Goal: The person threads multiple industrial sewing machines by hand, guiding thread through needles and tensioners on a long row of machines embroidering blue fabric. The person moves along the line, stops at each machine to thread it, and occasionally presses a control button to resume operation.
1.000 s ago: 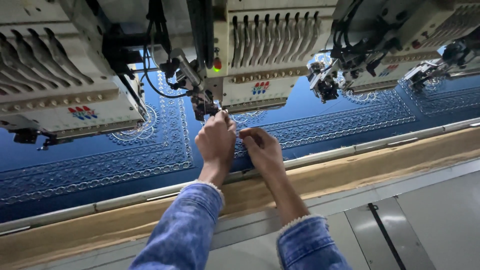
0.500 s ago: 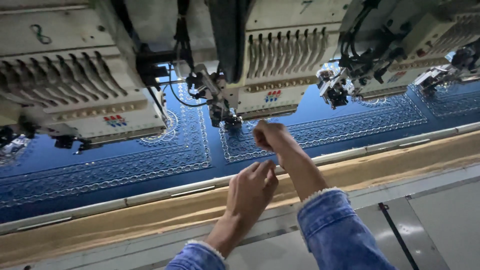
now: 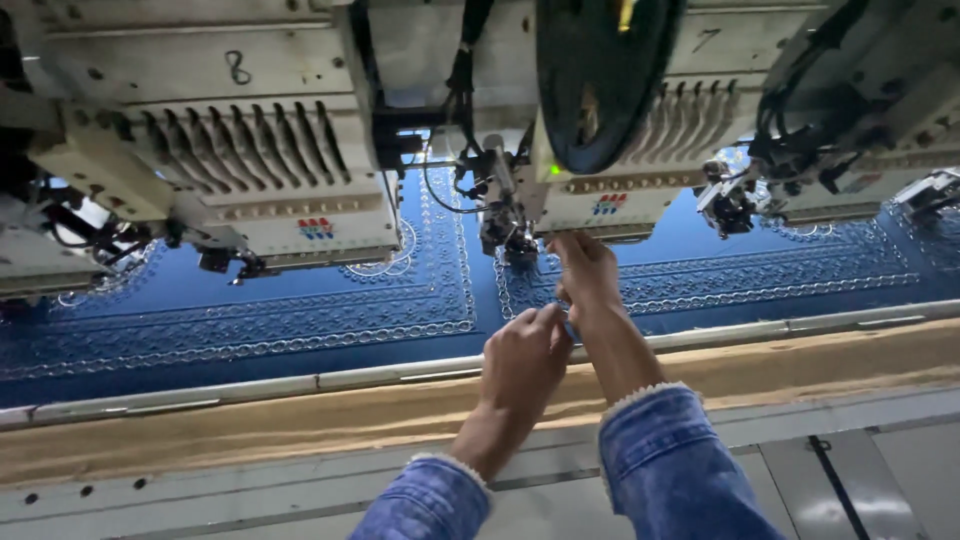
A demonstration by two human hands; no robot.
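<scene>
While the right hand point(image 3: 585, 268) reaches the needle head point(image 3: 512, 232), fingers pinched, the left hand point(image 3: 522, 357) curls loosely, grip unclear.

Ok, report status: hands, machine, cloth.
Right hand up at the white embroidery head, grip unclear. Left hand pinched shut just below it. Blue embroidered cloth flat underneath, nothing blocking.

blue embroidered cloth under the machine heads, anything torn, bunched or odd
Nothing stands out. The blue embroidered cloth lies flat under the cream embroidery machine heads, with no tear or bunching visible. The right hand reaches up near one head; the left hand is just below it.
</scene>
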